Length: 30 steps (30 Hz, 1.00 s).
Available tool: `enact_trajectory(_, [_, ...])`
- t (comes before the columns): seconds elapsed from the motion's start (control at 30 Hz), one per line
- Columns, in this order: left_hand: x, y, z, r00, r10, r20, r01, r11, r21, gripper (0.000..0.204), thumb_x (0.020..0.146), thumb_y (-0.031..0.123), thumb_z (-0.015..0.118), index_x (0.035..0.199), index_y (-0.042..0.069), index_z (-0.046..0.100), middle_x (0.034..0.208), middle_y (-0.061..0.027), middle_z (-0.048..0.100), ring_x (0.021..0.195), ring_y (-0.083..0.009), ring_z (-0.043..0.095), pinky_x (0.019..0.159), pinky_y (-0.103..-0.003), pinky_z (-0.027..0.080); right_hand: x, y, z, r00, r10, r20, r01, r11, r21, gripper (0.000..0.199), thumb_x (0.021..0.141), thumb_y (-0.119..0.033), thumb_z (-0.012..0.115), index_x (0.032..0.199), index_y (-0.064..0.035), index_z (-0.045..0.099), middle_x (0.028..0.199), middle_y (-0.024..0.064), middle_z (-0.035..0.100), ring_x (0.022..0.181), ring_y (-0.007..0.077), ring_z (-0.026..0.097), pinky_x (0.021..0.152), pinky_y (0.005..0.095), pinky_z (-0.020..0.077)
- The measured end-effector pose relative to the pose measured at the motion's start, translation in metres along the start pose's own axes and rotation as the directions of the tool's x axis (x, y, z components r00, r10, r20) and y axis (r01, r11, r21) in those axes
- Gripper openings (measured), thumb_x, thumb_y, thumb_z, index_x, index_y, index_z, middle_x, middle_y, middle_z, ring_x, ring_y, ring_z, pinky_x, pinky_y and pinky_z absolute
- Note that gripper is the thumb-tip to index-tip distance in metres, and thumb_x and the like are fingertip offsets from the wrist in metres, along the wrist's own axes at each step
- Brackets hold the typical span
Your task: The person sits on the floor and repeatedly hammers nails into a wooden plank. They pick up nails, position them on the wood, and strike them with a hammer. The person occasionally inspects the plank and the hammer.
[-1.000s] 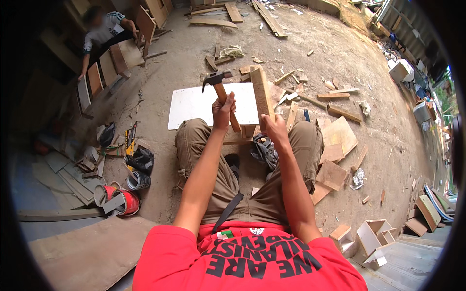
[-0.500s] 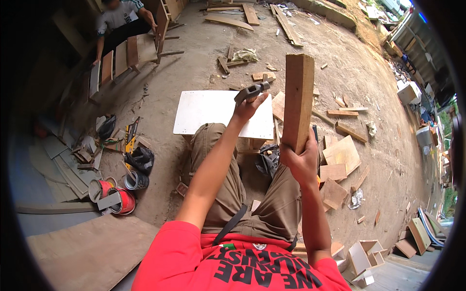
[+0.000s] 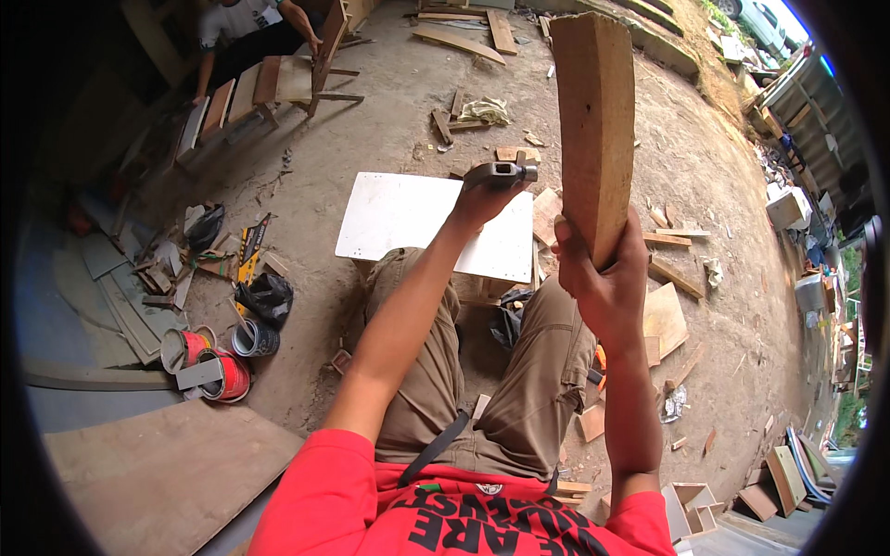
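Grips the block (image 3: 596,120) in the right hand (image 3: 607,278), with the fingers closed round its lower end and the thumb up at its left side

Points its long axis forward and up from the fist, near upright in view, leaving most of its length free beyond the hand

Grips the hammer (image 3: 505,173) in the left hand (image 3: 480,208), closed just below the head; cannot tell the lie of the handle, hidden by the fist

Turns the blunt end of the head rightward, toward the block's left side, near but apart in view; has the block in the right hand, just across the gap from the left

Reaches forward and rightward with the left arm (image 3: 399,324), across the brown trousers (image 3: 426,371); bends the right arm (image 3: 633,408) at the elbow, forearm forward, fist near the right knee

Behind the left hand in view, has the white board (image 3: 408,218), just past the knees

Right of the board, has offcuts (image 3: 666,320) on the dirt floor (image 3: 732,296)

To the left, has the black bag (image 3: 267,298), dark pail (image 3: 264,341), red pails (image 3: 238,378) and yellow saw (image 3: 248,264)

Farther off, upper left, has another person (image 3: 243,20) with hands at a slatted bench (image 3: 243,94)
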<state>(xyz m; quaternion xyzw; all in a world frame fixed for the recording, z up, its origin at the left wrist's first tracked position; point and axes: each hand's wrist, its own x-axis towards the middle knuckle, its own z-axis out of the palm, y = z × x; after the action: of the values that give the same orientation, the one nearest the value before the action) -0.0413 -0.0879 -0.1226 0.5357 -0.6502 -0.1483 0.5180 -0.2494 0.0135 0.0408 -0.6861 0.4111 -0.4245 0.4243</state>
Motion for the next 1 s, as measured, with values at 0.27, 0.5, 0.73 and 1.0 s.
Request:
enact_trajectory(0.27, [0.018, -0.013, 0.027, 0.97, -0.236, -0.059, 0.203, 0.92, -0.334, 0.024, 0.093, 0.026, 0.067, 0.106, 0.006, 0.072, 0.09, -0.0013, 0.073, 0.084, -0.0093, 0.065, 0.074, -0.026, 0.051, 0.03, 0.01, 0.006, 0.998, 0.05, 0.026, -0.056, 0.934, 0.353, 0.044, 0.094, -0.031, 0.067, 0.117, 0.003, 0.05, 0.088, 0.0083, 0.061, 0.069, 0.0116, 0.064, 0.055, 0.0271, 0.056])
enact_trajectory(0.5, [0.035, -0.006, 0.055, 0.992, -0.04, -0.121, -0.006, 0.935, -0.355, 0.009, 0.087, 0.011, 0.068, 0.09, 0.003, 0.066, 0.082, -0.0047, 0.07, 0.076, -0.0108, 0.063, 0.068, -0.03, 0.051, 0.035, 0.01, -0.001, 0.99, 0.142, 0.026, -0.141, 0.91, 0.39, 0.039, 0.095, -0.029, 0.066, 0.115, 0.0005, 0.05, 0.083, 0.0064, 0.06, 0.061, 0.0119, 0.064, 0.048, 0.0258, 0.0525])
enact_trajectory(0.73, [0.032, -0.003, 0.085, 0.994, -0.082, -0.066, 0.082, 0.997, -0.007, 0.01, 0.086, 0.015, 0.069, 0.092, 0.006, 0.07, 0.084, -0.0107, 0.072, 0.077, -0.0215, 0.071, 0.066, -0.035, 0.054, 0.044, 0.033, -0.028, 0.996, 0.079, -0.05, -0.068, 0.981, 0.183, 0.038, 0.089, -0.026, 0.072, 0.109, -0.001, 0.052, 0.075, 0.0045, 0.059, 0.053, 0.0094, 0.057, 0.044, 0.0258, 0.0467])
enact_trajectory(1.0, [0.034, -0.025, 0.073, 0.951, -0.017, -0.307, -0.073, 0.957, -0.279, 0.005, 0.08, 0.012, 0.063, 0.081, 0.009, 0.067, 0.074, -0.0119, 0.068, 0.069, -0.0283, 0.069, 0.06, -0.036, 0.053, 0.057, 0.026, -0.011, 0.954, 0.272, 0.123, -0.271, 0.962, -0.027, 0.044, 0.088, -0.032, 0.073, 0.109, 0.0034, 0.057, 0.067, 0.0043, 0.061, 0.051, 0.0096, 0.057, 0.045, 0.0267, 0.0452])
